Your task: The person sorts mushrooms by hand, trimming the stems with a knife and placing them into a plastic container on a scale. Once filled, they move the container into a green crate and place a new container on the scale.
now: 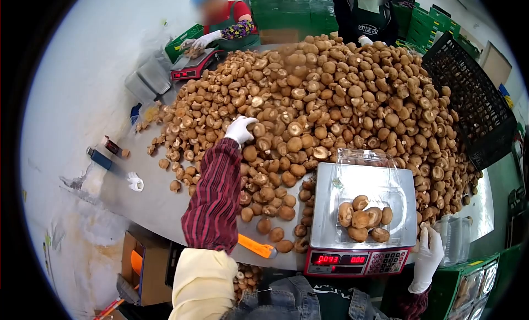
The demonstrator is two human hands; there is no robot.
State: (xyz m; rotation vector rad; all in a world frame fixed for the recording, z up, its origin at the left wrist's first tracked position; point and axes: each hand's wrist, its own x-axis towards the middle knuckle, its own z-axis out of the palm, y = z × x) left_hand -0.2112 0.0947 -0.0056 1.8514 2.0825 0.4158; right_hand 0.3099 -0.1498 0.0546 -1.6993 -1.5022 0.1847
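My left hand [240,130], in a white glove, reaches into a big heap of shiitake mushrooms [352,94], its fingers curled round one of them. Low on the right, my white-gloved right hand [427,258] is beside the scale, fingertips closed on what looks like a shiitake mushroom, partly hidden. Between my hands stands a red digital scale [319,210] with a steel top and lit red digits. A clear plastic tray [358,179] rests on it with its lid raised at the back, and several shiitake mushrooms [359,220] lie in the tray.
A black crate [468,94] leans at the heap's right. Clear trays [454,240] are stacked beside my right hand. An orange-handled tool [256,246] lies at the front edge. Two people stand across the metal table [160,204], one at another red scale [193,66].
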